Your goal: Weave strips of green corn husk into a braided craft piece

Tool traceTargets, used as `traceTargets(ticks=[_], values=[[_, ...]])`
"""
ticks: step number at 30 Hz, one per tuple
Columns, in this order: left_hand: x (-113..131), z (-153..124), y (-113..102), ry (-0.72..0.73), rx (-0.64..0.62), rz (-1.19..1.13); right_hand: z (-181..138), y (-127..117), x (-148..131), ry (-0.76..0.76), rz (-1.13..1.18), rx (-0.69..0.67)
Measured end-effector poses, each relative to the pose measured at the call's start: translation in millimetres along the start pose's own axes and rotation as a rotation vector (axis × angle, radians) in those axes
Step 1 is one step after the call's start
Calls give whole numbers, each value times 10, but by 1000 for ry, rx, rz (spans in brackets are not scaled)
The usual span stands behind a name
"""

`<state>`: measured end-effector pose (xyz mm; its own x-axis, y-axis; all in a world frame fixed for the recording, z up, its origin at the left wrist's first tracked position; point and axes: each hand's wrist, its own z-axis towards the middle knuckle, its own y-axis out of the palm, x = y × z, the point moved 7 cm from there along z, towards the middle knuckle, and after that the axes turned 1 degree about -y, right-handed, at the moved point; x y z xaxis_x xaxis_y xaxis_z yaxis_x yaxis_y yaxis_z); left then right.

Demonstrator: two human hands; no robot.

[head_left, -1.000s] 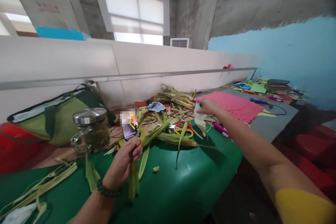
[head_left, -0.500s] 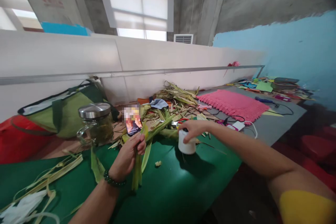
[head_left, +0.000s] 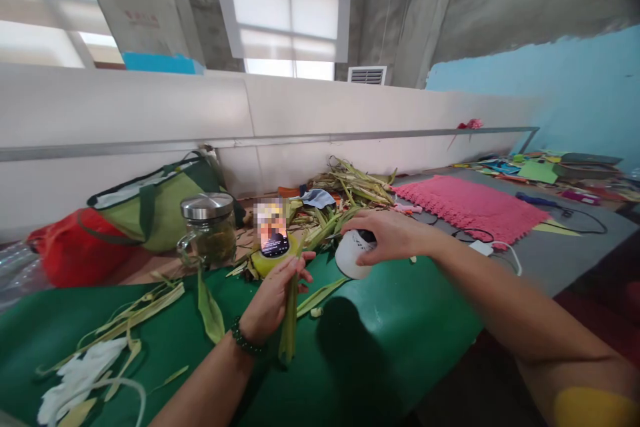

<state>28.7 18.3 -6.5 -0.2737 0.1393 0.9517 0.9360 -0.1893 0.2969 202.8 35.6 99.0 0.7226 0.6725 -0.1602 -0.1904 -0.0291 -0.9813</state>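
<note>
My left hand is closed around a bundle of green corn husk strips that hangs down over the green table cover. My right hand grips a small white cylinder, like a spool, tilted and lifted just above the cover. A phone stands propped on a yellow holder right behind my left hand. A pile of corn husks lies behind both hands.
A glass jar with a metal lid stands left of the phone, with a green bag and red bag behind it. A pink mat, cables and coloured craft items lie to the right. Loose husk strips lie at left.
My right hand reached to the far husk pile, came back with the white cylinder, set it on the cover, and now holds it tilted nearer my left hand. The view shifted left.
</note>
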Motion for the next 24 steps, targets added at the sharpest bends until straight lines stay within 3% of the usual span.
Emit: traceTargets(ticks=[5, 11, 19, 22, 24], values=[[64, -75, 136, 99, -123, 112, -6, 122, -254, -51, 175, -112], [109, -129, 132, 146, -49, 156, 60, 271, -360, -30, 184, -183], [180, -184, 212, 357, 32, 751, 94, 325, -408, -39, 222, -189], [185, -150, 173, 364, 68, 715, 53, 341, -427, -42, 257, -191], [178, -120, 136, 261, 14, 570, 5, 317, -439, -53, 270, -170]])
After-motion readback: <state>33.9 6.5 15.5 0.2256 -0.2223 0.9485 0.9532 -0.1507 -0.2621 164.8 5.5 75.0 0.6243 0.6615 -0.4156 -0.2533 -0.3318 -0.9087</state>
